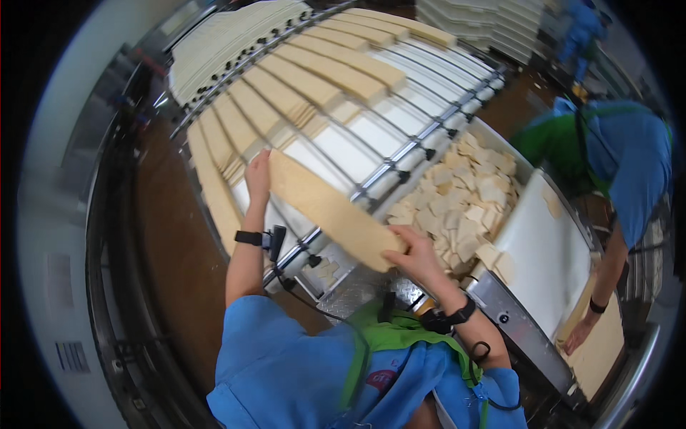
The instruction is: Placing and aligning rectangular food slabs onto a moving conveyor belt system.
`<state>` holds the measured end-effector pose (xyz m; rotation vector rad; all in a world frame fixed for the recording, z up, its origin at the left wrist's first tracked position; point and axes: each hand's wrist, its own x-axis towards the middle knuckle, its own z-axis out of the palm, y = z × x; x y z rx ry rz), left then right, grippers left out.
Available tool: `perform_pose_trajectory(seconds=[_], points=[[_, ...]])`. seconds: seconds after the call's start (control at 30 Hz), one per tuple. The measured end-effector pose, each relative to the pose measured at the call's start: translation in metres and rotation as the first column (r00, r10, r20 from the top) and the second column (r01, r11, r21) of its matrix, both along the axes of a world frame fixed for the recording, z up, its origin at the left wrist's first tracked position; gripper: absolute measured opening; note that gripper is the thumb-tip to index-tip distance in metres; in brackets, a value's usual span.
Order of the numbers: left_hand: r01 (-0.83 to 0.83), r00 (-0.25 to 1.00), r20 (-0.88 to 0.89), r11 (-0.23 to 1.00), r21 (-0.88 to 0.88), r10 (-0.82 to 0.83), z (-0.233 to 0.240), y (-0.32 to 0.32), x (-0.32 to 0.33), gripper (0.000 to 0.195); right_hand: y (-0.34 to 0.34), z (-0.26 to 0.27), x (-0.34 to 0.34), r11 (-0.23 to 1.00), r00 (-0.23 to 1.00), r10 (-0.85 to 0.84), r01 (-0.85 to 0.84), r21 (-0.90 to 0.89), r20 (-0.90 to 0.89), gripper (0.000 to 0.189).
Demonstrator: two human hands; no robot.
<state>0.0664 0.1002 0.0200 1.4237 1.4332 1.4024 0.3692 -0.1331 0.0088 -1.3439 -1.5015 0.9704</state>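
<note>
Both of my hands hold one long, flat, pale beige strip of a food-like sheet (pixel 332 212), stretched at a slant over the near part of a white conveyor (pixel 332 145). My left hand (pixel 258 174) grips its far upper-left end; my right hand (pixel 410 249) pinches the near lower-right end between thumb and fingers. Beyond the strip, rows of stacked beige strips (pixel 300 78) lie in lanes between thin metal divider rods. A chrome bar (pixel 399 155) with black knobs crosses the near side of the lanes.
A bin heaped with broken beige pieces (pixel 461 187) stands right of the conveyor. Beside it is a second white belt (pixel 546 252), where a co-worker's hand (pixel 579 335) touches beige sheets. Another person (pixel 581 37) is farther back. White trays (pixel 482 27) are stacked behind.
</note>
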Motion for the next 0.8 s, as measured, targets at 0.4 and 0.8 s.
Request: perform_pose_trajectory(seconds=[0.4,0.8], points=[[0.001,0.355,-0.857,0.918,-0.398,-0.372,-0.043,0.081,-0.185,0.054,0.057,-0.027,-0.203,0.968,0.978,0.206,-0.208,-0.141,-0.03,0.046],[0.055,0.063,-0.985,0.986,-0.155,-0.158,-0.006,0.068,-0.213,0.046,0.085,-0.032,-0.25,0.977,0.976,0.206,-0.202,-0.062,0.067,0.05]])
